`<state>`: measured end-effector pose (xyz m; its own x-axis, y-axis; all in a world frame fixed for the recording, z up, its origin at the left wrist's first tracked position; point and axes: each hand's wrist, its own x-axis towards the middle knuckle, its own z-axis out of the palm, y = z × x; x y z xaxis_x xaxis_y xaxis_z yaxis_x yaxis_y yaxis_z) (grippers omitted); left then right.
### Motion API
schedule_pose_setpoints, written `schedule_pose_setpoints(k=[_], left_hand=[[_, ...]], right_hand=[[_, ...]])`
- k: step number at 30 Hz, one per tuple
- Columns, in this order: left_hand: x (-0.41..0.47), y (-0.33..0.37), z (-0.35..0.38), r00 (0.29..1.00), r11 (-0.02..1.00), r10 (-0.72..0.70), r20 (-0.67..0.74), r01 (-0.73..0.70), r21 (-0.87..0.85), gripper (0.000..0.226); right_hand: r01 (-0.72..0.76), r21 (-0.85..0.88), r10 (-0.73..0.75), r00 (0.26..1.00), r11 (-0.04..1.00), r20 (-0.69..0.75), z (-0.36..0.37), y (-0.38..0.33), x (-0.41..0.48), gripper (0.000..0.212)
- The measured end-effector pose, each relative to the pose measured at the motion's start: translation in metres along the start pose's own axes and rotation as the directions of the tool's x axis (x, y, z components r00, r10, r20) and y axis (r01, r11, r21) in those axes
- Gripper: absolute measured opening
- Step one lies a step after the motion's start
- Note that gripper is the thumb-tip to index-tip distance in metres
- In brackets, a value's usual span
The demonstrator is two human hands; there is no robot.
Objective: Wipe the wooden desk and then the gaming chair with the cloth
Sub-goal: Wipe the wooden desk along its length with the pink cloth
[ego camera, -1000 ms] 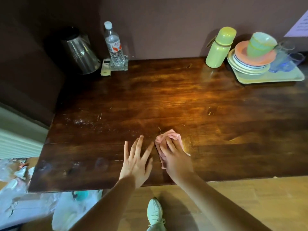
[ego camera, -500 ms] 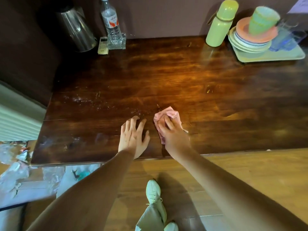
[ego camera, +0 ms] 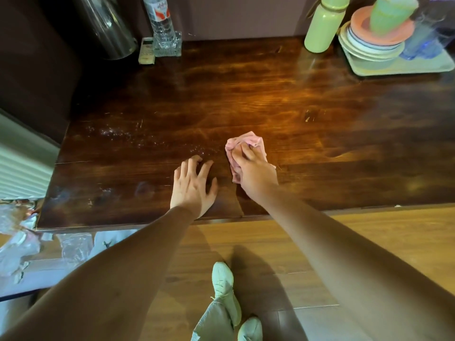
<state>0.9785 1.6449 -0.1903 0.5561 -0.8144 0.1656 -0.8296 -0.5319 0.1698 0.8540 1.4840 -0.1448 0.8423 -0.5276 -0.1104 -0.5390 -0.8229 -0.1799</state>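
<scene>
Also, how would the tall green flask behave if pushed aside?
The green flask stands tall and narrow on the wooden desk, so a high push would probably tip it. Its smooth round body would likely roll once down.

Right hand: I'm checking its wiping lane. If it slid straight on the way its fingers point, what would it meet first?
The right hand, on the cloth, points away and slightly left. Bare desk lies ahead; the way looks free up to the wall, probably right of the water bottle.
</scene>
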Motion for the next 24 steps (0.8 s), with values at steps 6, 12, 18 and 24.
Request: schedule_pose_setpoints(k=[6, 12, 18, 24], left_hand=[[-0.001, 0.002, -0.003, 1.0, 1.0, -0.009, -0.027, 0.009, -0.004, 0.05], [-0.001, -0.003, 0.004, 0.999, 0.999, -0.03, -0.045, 0.028, -0.037, 0.045], [0.0, -0.006, 0.009, 0.994, 0.993, -0.082, -0.075, 0.075, -0.097, 0.044], [-0.001, -0.007, 0.004, 0.996, 0.99, -0.054, -0.074, 0.044, -0.131, 0.038]], right_hand=[[-0.011, -0.006, 0.011, 1.0, 1.0, -0.01, 0.022, -0.025, -0.089, 0.081], [0.031, -0.039, -0.032, 0.999, 0.999, -0.037, 0.022, -0.021, -0.061, 0.085], [-0.034, -0.027, 0.035, 0.999, 0.999, 0.011, 0.003, -0.022, 0.022, 0.071], [-0.069, -0.07, 0.07, 0.998, 0.995, 0.006, 0.02, -0.049, -0.044, 0.076]])
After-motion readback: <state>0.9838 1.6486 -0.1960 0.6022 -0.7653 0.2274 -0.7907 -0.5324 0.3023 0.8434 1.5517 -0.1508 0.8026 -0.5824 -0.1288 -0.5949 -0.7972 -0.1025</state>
